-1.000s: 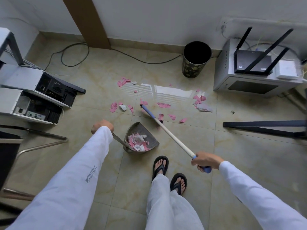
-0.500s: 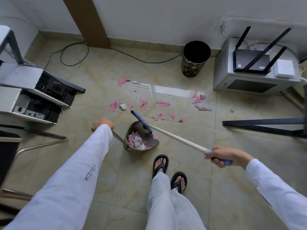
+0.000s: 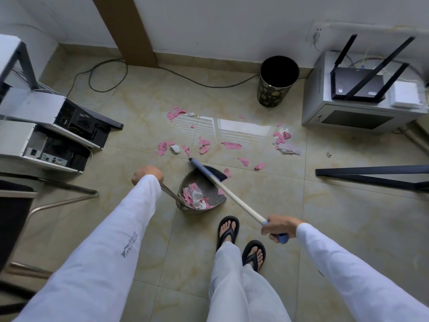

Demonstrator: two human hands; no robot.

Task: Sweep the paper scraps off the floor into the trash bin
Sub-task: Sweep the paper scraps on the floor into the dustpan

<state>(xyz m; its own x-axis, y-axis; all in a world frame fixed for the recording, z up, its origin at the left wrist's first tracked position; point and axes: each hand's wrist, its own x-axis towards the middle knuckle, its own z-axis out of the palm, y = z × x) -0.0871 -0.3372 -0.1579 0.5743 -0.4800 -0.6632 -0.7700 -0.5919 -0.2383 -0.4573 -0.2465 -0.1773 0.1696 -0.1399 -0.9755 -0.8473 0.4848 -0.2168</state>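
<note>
Fingers [image 3: 275, 237] of right hand [image 3: 278, 227] wrapped tight round blue grip at top of broom [image 3: 234, 196]. Left hand [image 3: 147, 174] fisted on metal handle of dustpan [image 3: 204, 189], fingers themselves hidden behind knuckles and sleeve. Broom stick slanting up and left from right hand, across dustpan's right rim; dark brush head at dustpan's far lip, touching or just above floor [image 3: 290, 205], cannot tell which. Dustpan flat on floor just ahead of feet in black sandals [image 3: 228, 230], holding heap of pink and white scraps [image 3: 193, 198] at its near, handle end. More scraps [image 3: 204, 145] loose on floor beyond dustpan: cluster just past brush, a few by its right side, another bunch well right, some farther off toward wall. Bin [image 3: 277, 81] upright at floor's far edge against wall, well apart from dustpan, mouth open and dark inside. Grey cabinet [image 3: 352, 112] just right of bin, router [image 3: 357, 86] on top. Computer cases [image 3: 46, 131] along floor's left edge.
</note>
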